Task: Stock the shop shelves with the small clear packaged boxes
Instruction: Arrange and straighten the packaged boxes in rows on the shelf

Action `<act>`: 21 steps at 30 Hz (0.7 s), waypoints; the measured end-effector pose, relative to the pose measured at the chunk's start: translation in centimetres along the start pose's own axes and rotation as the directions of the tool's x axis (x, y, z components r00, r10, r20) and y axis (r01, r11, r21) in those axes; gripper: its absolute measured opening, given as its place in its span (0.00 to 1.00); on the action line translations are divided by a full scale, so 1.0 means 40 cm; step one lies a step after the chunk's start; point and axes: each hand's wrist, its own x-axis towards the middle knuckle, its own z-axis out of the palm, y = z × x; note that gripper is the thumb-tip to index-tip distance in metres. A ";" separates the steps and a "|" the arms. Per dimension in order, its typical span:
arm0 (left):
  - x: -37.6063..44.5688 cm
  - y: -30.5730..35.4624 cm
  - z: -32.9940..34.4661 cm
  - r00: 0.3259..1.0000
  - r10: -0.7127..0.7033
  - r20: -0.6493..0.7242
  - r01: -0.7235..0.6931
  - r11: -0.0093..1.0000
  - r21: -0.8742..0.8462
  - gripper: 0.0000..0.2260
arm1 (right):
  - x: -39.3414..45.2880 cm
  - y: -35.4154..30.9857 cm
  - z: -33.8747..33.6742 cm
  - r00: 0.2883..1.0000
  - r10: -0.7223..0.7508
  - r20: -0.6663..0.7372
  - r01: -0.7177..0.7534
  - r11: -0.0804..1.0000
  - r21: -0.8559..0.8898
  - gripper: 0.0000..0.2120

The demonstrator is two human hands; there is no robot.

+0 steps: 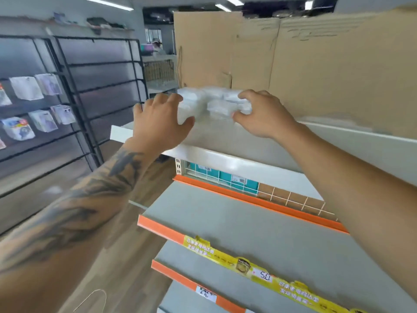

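The small clear boxes sit in a cluster on the top shelf, between the fingers of both hands. The left hand holds the cluster's left end, fingers over its top and thumb under its near side; the right hand holds the right end the same way. Just behind the fingertips stands a cardboard carton, also on the top shelf. Below the hands lie the lower shelves, stepped toward the viewer. Well left of the left fingers stands a wire rack with hanging packets.
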 end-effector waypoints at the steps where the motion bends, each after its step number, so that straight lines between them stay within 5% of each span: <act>1: 0.028 -0.025 0.009 1.000 -0.005 0.015 0.004 1.000 0.007 0.30 | 0.027 -0.009 0.011 0.999 0.013 0.032 -0.012 1.000 -0.026 0.30; 8: 0.134 -0.136 0.091 0.996 0.007 0.086 0.007 0.986 -0.167 0.33 | 0.166 -0.056 0.077 0.979 0.122 0.162 -0.075 0.959 -0.273 0.34; 21: 0.152 -0.171 0.138 1.000 0.018 -0.009 -0.020 0.938 -0.346 0.34 | 0.225 -0.061 0.165 0.985 0.161 0.057 -0.153 0.979 -0.134 0.24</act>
